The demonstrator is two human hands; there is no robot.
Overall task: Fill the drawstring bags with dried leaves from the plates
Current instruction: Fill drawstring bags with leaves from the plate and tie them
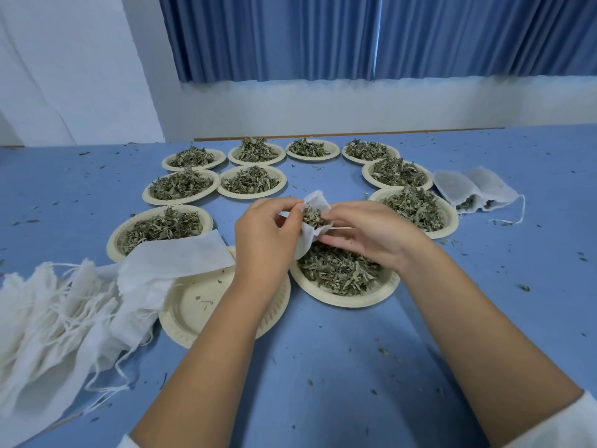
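One wide-angle camera, worn on the head, looks forward and down across the blue table from close range. The left forearm enters at 7 o'clock and the right forearm at 5 o'clock. The curtain spans 12 o'clock.

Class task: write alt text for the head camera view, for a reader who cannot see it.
Left hand and right hand hold a drawstring bag, stuffed with dried leaves, over a leaf-filled plate. More leaf plates, a nearly empty plate, spare bags and two bags with leaves lie on the blue table.
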